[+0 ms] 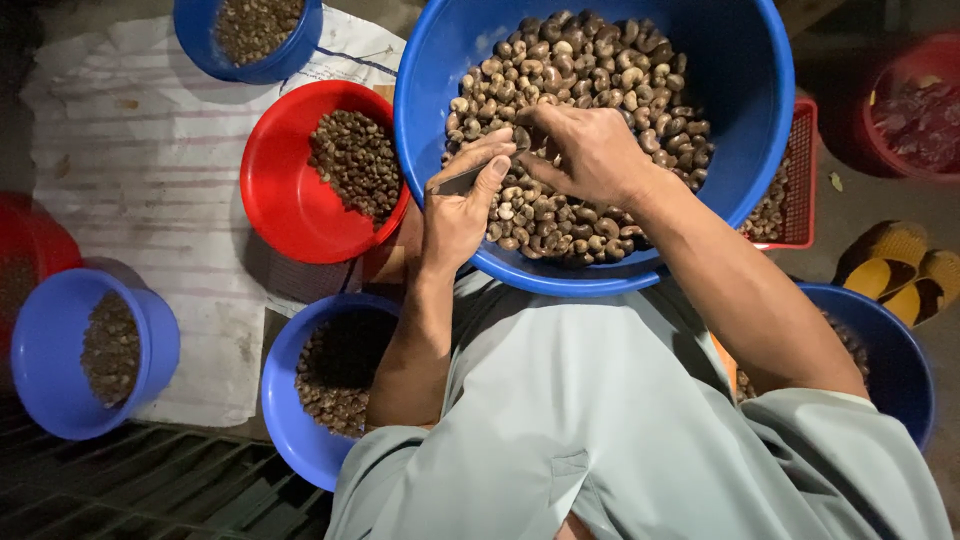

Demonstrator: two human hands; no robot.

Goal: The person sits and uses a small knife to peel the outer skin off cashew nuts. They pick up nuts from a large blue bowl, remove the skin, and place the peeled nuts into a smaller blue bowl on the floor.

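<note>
My left hand [458,205] grips a small metal blade [462,181], the fingers curled around it and the thumb laid along its top, so the hand is closed on the tool with only the grey tip showing. Touching it from the right, my right hand [590,152] is bunched over the nuts, fingertips pinched together at the blade's point; whatever they pinch is too small for me to make out. Both hands rest inside the big blue basin [745,120], which sits on my lap and is heaped with brown cashew nuts [590,65] that spread above, below and to the right of my knuckles. Just left of my left hand stands a red bowl [275,190] with a smaller heap of darker nuts, touching the basin's rim. Below my left wrist, beside my forearm, is a blue bowl [285,420] holding more nuts. Farther left sits another blue bowl [50,350], and up beyond the red one a 3rd blue bowl [255,65] rests on a pale woven sheet [140,170]. Right of my right arm, behind the basin, a red mesh basket [800,180] peeks out, and well beyond it lie yellow sandals [900,270].
</note>
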